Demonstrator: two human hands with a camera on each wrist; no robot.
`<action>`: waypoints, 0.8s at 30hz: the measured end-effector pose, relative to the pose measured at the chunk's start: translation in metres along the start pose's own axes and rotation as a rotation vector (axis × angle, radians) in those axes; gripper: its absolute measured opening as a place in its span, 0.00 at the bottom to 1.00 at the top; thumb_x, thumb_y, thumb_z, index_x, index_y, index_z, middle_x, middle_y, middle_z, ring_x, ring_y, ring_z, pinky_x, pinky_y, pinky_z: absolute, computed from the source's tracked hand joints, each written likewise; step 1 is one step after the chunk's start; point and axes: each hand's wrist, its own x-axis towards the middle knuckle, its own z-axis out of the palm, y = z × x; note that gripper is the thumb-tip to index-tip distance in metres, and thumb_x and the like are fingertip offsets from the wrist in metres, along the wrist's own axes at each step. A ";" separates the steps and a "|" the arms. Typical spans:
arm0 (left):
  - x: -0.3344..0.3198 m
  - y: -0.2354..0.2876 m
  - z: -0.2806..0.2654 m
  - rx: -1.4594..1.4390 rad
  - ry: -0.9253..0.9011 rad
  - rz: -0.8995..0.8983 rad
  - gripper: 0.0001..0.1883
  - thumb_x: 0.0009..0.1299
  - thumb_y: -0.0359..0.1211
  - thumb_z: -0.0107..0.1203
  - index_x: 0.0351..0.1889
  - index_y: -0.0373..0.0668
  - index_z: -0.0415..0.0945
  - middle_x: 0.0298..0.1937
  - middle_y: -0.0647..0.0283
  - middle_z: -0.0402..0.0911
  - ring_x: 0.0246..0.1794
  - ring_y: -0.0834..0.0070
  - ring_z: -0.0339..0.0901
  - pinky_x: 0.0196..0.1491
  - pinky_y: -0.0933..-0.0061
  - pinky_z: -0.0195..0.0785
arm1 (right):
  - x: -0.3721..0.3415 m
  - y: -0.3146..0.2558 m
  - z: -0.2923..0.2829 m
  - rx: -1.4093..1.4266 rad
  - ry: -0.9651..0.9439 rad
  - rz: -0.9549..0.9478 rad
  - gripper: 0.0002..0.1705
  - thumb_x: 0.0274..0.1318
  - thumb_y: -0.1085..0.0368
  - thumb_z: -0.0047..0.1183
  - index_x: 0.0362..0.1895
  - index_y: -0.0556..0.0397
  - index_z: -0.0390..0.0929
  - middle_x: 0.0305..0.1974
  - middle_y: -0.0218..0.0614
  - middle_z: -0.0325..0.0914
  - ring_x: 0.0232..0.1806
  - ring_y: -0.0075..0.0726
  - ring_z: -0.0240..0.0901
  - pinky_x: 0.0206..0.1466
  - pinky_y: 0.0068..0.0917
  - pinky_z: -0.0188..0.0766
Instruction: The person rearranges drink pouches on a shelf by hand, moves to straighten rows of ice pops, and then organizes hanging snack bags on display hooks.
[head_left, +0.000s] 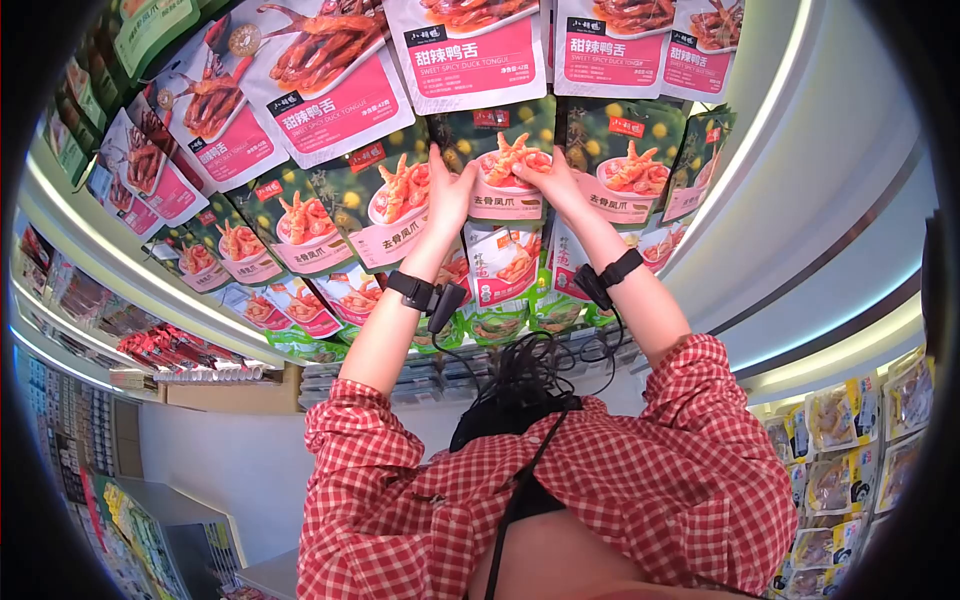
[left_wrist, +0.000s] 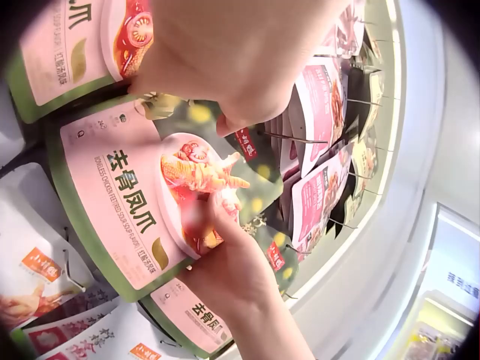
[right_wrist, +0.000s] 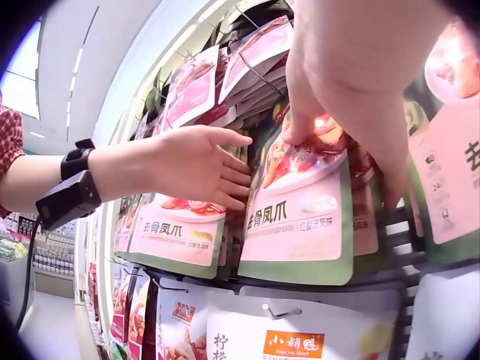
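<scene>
My right hand (head_left: pixel 557 185) grips the right side of a green-and-pink packet of boneless chicken feet (right_wrist: pixel 300 232) in the hanging rows. Its thumb lies across the printed bowl on the front, as the left wrist view shows; its other fingers go behind the edge. At the packet's left side is my left hand (right_wrist: pixel 187 161), thumb spread and fingers fairly straight, fingertips right by the packet's edge. In the left wrist view that left hand (left_wrist: pixel 240 60) looms close over the packet's top, near a metal hook (left_wrist: pixel 296 139).
Pink duck tongue packets (head_left: pixel 480 60) hang in the row above. White packets (head_left: pixel 503 262) hang below, with green ones (head_left: pixel 500 325) lower down. Thin metal hooks jut out between the packets. A curved white shelf frame (head_left: pixel 760 130) borders the display on the right.
</scene>
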 end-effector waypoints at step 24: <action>-0.007 -0.045 0.015 0.044 0.068 -0.168 0.25 0.66 0.38 0.51 0.55 0.31 0.59 0.39 0.59 0.69 0.36 0.73 0.68 0.39 0.74 0.61 | 0.020 0.038 0.006 0.305 -0.064 -0.086 0.47 0.40 0.50 0.66 0.57 0.68 0.59 0.54 0.49 0.63 0.55 0.39 0.65 0.56 0.29 0.62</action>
